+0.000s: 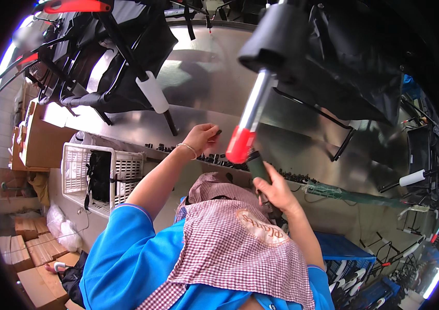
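Observation:
My left hand (pixel 198 140) is raised over the near edge of the metal worktable (pixel 219 116), its fingers closed in a pinch on a small black part (pixel 218 133). Closed around a dark green and black handheld tool (pixel 257 166) is my right hand (pixel 277 192); I cannot make out the tool's kind. A shiny metal rod with a red end (pixel 242 144) hangs close above the tool's top. Whether the two touch is unclear. Many small black parts (pixel 211 157) lie in a row along the table's near edge, between and beside my hands.
Folding frames with black fabric (pixel 142 41) stand on the table at left and right. A white plastic basket (pixel 126 178) holding black items is at my left, near cardboard boxes (pixel 41 279). At lower right is a blue crate (pixel 343 248). A green-wrapped bar (pixel 343 192) runs along the table edge.

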`<state>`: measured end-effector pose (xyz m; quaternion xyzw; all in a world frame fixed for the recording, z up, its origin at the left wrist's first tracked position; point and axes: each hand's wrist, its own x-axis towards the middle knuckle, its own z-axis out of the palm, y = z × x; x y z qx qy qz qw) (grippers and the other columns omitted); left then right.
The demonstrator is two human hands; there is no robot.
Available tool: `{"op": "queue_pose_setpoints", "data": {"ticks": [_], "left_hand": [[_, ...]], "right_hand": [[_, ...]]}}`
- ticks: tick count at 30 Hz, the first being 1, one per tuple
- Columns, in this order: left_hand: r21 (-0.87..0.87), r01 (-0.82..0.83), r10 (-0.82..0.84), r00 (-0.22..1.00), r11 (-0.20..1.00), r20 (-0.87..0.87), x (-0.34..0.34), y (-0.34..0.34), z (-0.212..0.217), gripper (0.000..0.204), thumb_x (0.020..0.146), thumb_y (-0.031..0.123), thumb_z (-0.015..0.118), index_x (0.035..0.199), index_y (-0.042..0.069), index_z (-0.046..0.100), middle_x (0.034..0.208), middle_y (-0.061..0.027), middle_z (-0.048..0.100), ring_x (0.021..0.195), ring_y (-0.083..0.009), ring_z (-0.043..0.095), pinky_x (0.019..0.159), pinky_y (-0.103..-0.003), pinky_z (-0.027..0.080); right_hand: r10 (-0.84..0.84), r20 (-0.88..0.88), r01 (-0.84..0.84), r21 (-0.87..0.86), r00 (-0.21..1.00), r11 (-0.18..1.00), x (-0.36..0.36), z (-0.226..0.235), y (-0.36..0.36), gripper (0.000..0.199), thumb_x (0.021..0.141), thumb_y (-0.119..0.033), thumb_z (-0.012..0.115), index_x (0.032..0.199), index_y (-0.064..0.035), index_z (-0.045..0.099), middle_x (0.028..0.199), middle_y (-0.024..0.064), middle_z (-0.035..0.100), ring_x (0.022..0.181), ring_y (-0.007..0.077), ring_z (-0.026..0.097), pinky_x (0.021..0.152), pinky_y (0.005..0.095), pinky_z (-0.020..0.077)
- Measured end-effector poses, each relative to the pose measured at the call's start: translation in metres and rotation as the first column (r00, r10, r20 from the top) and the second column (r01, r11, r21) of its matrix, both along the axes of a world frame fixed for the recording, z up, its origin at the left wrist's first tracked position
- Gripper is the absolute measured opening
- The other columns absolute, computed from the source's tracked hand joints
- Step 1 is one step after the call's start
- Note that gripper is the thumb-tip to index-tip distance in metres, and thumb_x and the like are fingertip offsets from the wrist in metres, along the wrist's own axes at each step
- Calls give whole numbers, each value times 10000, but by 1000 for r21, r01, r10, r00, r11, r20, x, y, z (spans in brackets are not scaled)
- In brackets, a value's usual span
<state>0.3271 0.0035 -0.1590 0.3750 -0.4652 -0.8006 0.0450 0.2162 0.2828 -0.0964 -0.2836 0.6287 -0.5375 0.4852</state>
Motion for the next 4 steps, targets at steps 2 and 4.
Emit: {"op": "queue_pose_setpoints", "data": {"ticks": [2,4], "left_hand": [[247,-26,68,984,969,-165,-18,21,43,189,961,216,546,984,30,568,888,-97,611,798,-205,591,736,-353,504],[383,41,64,964,923,-257,-24,16,23,176,965,203,536,1002,31,556,912,-120,610,826,-234,593,764,-377,505]], "right_hand": [[22,-270,-31,-30,962,999,2,8,-4,668,874,-357,668,1368,-3,391,1078,106,597,944,178,597,856,303,477],[19,-256,-19,3,967,1000,-4,19,-1,682,847,-409,686,1354,-37,420,1154,142,611,1073,235,590,920,318,448]]}}
